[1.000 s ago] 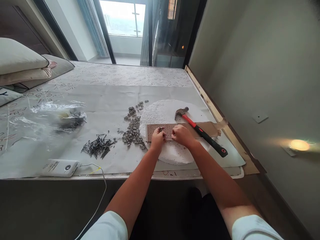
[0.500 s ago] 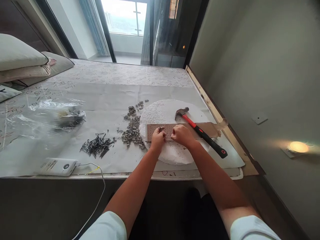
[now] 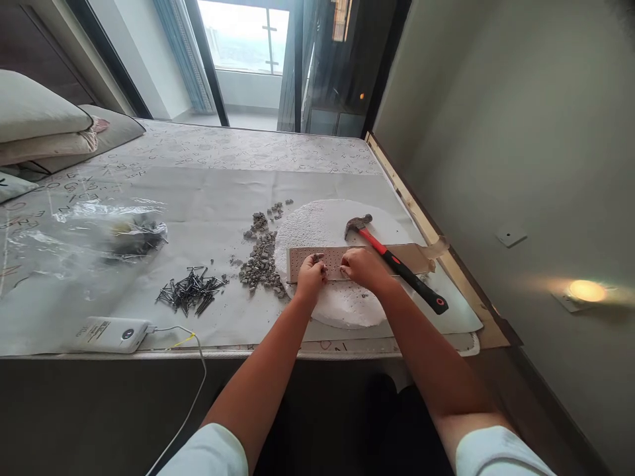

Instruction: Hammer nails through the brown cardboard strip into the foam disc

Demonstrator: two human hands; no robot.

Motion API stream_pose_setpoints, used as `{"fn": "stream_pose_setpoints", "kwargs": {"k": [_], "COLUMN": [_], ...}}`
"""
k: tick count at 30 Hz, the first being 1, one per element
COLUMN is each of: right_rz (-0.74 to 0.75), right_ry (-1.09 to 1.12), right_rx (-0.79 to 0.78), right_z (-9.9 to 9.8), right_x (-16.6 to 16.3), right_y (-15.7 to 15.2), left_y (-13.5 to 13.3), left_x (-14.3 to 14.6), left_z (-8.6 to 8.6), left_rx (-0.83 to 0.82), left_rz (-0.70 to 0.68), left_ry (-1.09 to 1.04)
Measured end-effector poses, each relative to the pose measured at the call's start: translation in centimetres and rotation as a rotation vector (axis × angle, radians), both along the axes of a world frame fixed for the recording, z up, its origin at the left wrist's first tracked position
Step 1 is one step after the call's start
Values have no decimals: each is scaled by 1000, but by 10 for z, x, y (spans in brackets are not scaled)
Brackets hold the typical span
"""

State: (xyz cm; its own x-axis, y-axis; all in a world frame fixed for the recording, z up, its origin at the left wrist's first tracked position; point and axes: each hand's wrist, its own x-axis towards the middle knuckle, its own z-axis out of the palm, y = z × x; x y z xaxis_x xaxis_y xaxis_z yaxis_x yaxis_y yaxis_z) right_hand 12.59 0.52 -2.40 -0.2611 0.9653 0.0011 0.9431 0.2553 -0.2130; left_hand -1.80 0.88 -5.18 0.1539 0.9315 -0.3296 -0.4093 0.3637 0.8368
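A perforated brown strip (image 3: pixel 301 258) lies across a round white foam disc (image 3: pixel 317 225) on the paper-covered surface. My left hand (image 3: pixel 310 277) rests curled on the strip, with small dark pieces pinched in its fingers. Close beside it, my right hand (image 3: pixel 360 267) is closed in a pinch over the strip; what it holds is too small to make out. A hammer (image 3: pixel 397 264) with a red and black handle lies just right of my right hand, across the strip.
Grey gravel (image 3: pixel 260 260) is heaped left of the disc. A pile of dark nails (image 3: pixel 189 291) lies further left, beyond it a clear plastic bag (image 3: pixel 106 231). A white power bank (image 3: pixel 110 334) with a cable sits at the near edge. Pillows (image 3: pixel 40 125) lie far left.
Both hands stay on the strip with hardly any movement; only the camera view has shifted slightly.
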Motion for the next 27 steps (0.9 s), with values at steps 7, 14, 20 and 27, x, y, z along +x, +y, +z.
{"fn": "stream_pose_setpoints", "kwargs": {"k": [7, 14, 20, 27], "right_rz": [2, 100, 22, 19], "right_ry": [228, 320, 40, -179], "right_rx": [247, 139, 119, 42], "right_z": [35, 37, 27, 4], "right_x": [-1, -13, -1, 3], "right_y": [-11, -12, -3, 0], "left_y": [1, -7, 1, 9], "left_x": [0, 1, -6, -6], "left_z": [-2, 14, 10, 6], "left_rx": [19, 32, -38, -90], "left_rz": [-23, -181, -159, -89], "left_ry": [-5, -122, -160, -166]}}
